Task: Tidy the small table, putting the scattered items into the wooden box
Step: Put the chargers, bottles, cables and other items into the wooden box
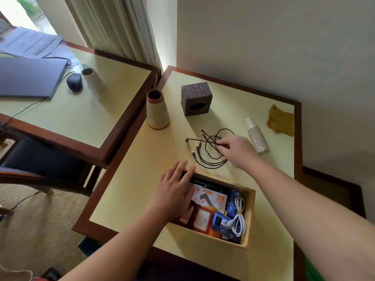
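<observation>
Wooden box (250,218) sits on desk (129,191) near edge, long axis running far-left to near-right, far-left corner hidden by flat, spread left hand (174,189). Black cable (205,155), tangled just beyond, is pinched by right hand (237,151); connector types unreadable.

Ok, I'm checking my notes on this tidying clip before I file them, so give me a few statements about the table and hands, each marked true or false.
1. The right hand pinches the black cable. True.
2. The left hand holds the paper cups. False: it rests flat on the wooden box, and the cups lie untouched.
3. A white cable lies coiled in the box. True.
4. The yellow cloth is inside the box. False: it lies at the table's far right corner.
</observation>
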